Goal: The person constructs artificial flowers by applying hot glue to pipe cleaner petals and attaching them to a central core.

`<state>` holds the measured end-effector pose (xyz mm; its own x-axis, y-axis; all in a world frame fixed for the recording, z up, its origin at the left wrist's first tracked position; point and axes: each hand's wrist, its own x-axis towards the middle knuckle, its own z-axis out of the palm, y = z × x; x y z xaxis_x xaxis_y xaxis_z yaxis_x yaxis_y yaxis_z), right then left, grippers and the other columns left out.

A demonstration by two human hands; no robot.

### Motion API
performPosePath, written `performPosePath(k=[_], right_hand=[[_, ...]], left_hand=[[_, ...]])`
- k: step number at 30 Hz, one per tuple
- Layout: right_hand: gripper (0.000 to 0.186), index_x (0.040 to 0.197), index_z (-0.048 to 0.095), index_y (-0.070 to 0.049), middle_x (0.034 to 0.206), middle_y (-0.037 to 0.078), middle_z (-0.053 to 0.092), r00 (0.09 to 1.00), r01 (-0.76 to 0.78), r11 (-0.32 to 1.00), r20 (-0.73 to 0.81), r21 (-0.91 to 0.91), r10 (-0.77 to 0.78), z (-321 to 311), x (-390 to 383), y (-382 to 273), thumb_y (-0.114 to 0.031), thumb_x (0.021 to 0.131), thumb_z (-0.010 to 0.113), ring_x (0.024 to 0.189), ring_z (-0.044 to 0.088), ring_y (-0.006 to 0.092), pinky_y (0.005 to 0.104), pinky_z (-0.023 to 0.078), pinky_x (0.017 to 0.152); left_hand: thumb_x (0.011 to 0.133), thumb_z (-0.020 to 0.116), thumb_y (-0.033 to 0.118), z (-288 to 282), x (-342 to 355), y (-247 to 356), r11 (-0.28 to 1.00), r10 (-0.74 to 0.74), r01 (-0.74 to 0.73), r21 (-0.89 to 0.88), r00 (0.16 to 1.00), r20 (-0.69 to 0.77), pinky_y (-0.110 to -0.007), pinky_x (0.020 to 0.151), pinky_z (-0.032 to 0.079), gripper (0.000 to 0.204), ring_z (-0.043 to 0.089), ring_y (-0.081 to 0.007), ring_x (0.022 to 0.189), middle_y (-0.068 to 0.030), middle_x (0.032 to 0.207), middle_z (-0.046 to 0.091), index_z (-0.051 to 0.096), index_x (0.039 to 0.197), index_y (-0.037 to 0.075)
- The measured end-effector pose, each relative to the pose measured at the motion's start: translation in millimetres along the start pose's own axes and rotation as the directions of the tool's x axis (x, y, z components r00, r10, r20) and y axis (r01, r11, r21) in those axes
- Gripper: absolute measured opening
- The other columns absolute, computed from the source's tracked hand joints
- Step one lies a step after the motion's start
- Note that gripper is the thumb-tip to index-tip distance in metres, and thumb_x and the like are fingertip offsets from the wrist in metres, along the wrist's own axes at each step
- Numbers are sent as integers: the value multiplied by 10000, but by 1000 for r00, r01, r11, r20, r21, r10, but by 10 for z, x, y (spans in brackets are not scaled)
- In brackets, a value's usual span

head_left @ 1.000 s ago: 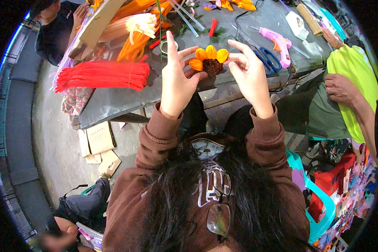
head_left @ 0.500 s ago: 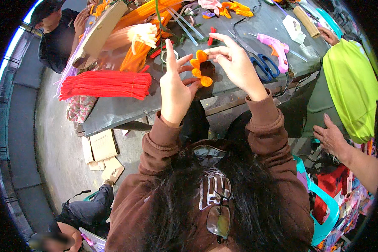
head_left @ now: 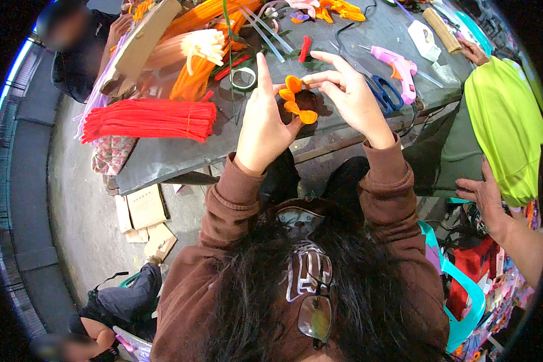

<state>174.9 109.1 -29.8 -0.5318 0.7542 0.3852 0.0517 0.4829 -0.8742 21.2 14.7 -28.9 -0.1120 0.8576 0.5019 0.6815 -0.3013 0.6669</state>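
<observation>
Over the table's near edge, both hands are at a small piece of orange pipe cleaner (head_left: 291, 107) bent into several rounded, petal-like lobes. My left hand (head_left: 262, 127) pinches its lower part with the thumb and some fingers, the index finger pointing up. At its upper end, my right hand (head_left: 353, 99) grips with thumb and fingertips; the exact contact is partly hidden. Beyond the hands lie a short red pipe-cleaner piece (head_left: 305, 48) and a white-rimmed roll (head_left: 243, 79). Blue-handled scissors (head_left: 387, 95) and a pink glue gun (head_left: 398, 67) rest right of my right hand.
A bundle of red pipe cleaners (head_left: 148, 120) lies at the table's left edge, with orange (head_left: 193, 78) and cream bundles (head_left: 190, 48) behind. Two people's hands show at right, beside a yellow-green cloth (head_left: 504, 127). Another person stands far left. Cardboard (head_left: 143, 208) lies on the floor.
Both hands and the orange piece have shifted slightly right, and the piece has turned a little. The nearer person's hand at right has turned.
</observation>
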Motion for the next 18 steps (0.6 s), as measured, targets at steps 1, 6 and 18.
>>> performPosePath(k=[1, 6, 18], right_hand=[[430, 1241, 465, -38, 908, 93, 683, 1000, -14, 1000, -7, 13, 14, -19, -22, -29, 32, 816, 471, 740, 609, 119, 241, 473, 706], [408, 1250, 456, -12, 956, 86, 673, 996, -66, 994, -54, 92, 71, -157, -146, -195, 33, 844, 458, 851, 617, 127, 242, 465, 795], [370, 1237, 473, -7, 979, 75, 661, 987, -155, 987, -39, 35, 157, -403, -286, -438, -5, 867, 487, 926, 567, 91, 246, 417, 853]], left_hand=[[622, 770, 75, 2, -7, -2, 1000, -13, 13, -3, 1000, 0, -338, 792, 495, 1135, 648, -286, 878, -174, 953, 655, -32, 1422, 1], [621, 775, 68, 27, -18, -18, 1000, 10, -10, 22, 1000, -26, -329, 778, 495, 1137, 644, -271, 842, -168, 932, 653, -34, 1413, -26], [593, 811, 195, 120, 9, 105, 959, -56, 93, 268, 988, -143, -349, 680, 508, 1161, 641, -309, 729, -147, 847, 658, 12, 1385, -91]])
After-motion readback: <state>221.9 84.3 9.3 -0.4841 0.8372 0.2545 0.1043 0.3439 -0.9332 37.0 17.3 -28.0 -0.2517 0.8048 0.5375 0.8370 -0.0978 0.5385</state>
